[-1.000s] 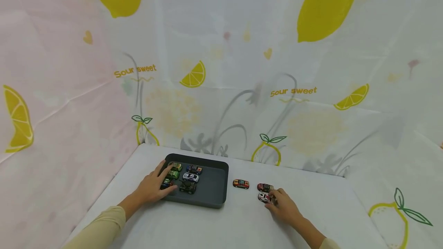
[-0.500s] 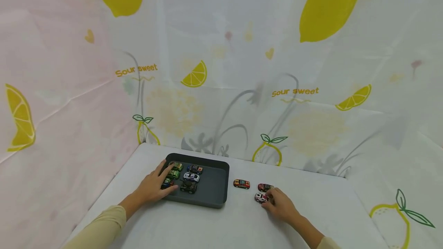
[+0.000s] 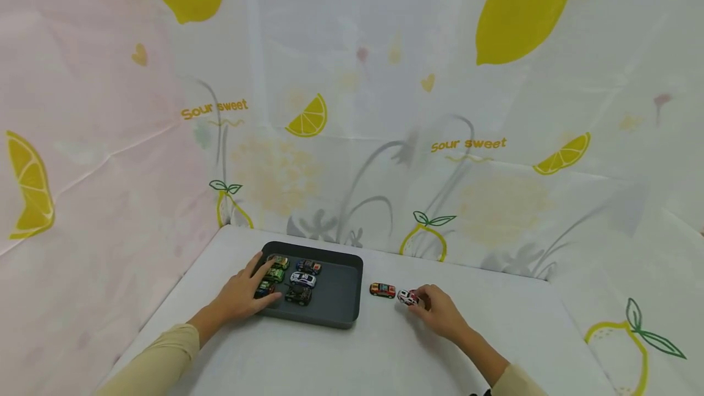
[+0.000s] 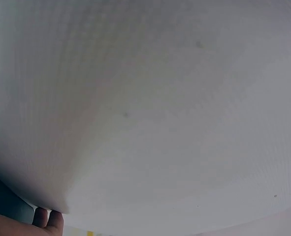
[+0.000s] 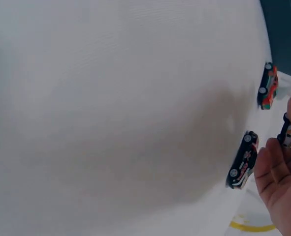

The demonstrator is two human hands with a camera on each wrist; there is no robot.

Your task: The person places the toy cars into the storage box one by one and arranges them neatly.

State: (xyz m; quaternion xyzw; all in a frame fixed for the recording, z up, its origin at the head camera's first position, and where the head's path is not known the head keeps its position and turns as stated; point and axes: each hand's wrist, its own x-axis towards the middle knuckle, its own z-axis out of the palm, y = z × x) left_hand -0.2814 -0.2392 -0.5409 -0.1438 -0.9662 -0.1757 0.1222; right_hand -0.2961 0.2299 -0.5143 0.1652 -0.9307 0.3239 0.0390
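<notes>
My right hand (image 3: pixel 442 315) pinches a white toy car (image 3: pixel 407 297) with red and black markings, just above the white table. In the right wrist view the car's side shows between thumb and fingers. Below that hand a dark red and black toy car (image 5: pixel 243 161) stands on the table; in the head view it is mostly hidden. An orange-red toy car (image 3: pixel 382 289) stands between the held car and a dark grey tray (image 3: pixel 335 298). My left hand (image 3: pixel 242 292) rests over the tray's left rim, fingers spread, thumb inside; the left wrist view shows only some fingers (image 4: pixel 49 220).
In the tray's left half sit several toy cars in two columns, among them a white one (image 3: pixel 303 279), a green one (image 3: pixel 274 275) and a dark green military one (image 3: pixel 298 294). A lemon-print cloth (image 3: pixel 352 109) hangs behind and beside the table (image 3: pixel 308 359).
My right hand has moved the white toy car left and away from me, up off the table, and now it covers the dark red car in the head view. The left hand stays put.
</notes>
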